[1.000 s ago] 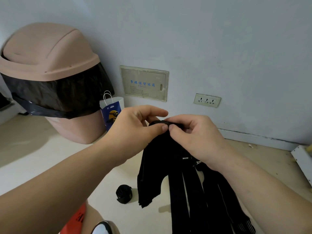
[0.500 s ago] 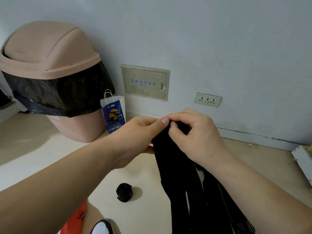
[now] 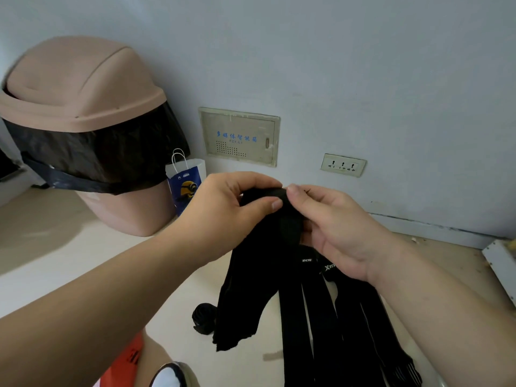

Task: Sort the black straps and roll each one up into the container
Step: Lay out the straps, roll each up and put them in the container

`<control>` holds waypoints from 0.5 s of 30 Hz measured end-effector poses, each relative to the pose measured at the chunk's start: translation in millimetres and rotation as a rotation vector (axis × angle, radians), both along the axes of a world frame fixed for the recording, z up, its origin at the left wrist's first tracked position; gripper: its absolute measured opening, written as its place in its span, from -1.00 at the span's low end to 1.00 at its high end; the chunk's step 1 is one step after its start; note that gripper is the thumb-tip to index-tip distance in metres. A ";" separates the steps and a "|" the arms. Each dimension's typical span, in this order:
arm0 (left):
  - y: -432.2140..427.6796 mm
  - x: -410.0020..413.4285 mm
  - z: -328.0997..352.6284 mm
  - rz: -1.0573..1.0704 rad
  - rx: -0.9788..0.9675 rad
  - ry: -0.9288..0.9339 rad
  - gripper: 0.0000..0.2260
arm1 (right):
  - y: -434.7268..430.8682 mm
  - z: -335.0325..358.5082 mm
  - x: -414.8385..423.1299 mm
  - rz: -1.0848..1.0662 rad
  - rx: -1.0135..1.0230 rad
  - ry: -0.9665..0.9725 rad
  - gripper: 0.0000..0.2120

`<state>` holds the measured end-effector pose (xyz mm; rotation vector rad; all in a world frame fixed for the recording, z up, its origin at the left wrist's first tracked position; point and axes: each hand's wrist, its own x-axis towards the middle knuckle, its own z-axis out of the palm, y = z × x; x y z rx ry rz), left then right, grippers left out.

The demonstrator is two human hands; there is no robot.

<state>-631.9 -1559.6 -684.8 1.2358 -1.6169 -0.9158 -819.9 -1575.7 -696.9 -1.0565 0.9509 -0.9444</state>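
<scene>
Both hands hold a bunch of black straps [image 3: 304, 297] up in front of me, above the floor. My left hand [image 3: 223, 208] pinches the top edge of one wide black piece [image 3: 245, 289] between thumb and fingers. My right hand [image 3: 332, 222] grips the same top edge from the right, with several long straps hanging below it towards the bottom right. One rolled-up black strap [image 3: 203, 318] lies on the floor below the hanging piece. No container for the rolls can be made out for sure.
A pink swing-lid bin [image 3: 83, 107] with a black liner stands at the left against the wall. A small blue and white paper bag [image 3: 185, 182] leans beside it. A wall panel [image 3: 240, 136] and a socket [image 3: 343, 165] sit behind. A white edge [image 3: 499, 263] lies at far right.
Over the last second my hands shifted their pinch along the top edge of the wide piece, drawing it narrow and then letting it hang wide again. The rolled strap has not moved.
</scene>
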 end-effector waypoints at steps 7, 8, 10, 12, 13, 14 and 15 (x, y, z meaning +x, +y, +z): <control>-0.7 0.8 -0.9 0.009 0.211 0.205 -0.76 | 2.4 -3.6 8.5 -0.123 -0.156 0.036 -0.76; -1.3 1.6 -1.8 0.007 0.265 0.210 -0.79 | 3.1 -3.9 9.1 -0.137 -0.185 0.059 -0.75; -1.6 -0.4 -2.3 -0.033 0.392 0.235 -0.82 | 3.1 -3.8 9.2 -0.169 -0.281 0.148 -0.71; -1.7 -3.8 -3.6 -0.076 0.505 0.262 -0.71 | 2.5 -3.7 8.2 -0.196 -0.416 0.267 -0.69; -1.9 -5.2 -3.6 -0.079 0.533 0.264 -0.66 | 3.0 -3.7 7.7 -0.198 -0.487 0.323 -0.68; -2.3 -5.9 -3.6 -0.077 0.534 0.250 -0.63 | 2.9 -3.9 6.8 -0.197 -0.550 0.370 -0.67; -3.1 -6.2 -3.7 -0.074 0.510 0.227 -0.63 | 2.2 -5.0 6.1 -0.205 -0.596 0.403 -0.66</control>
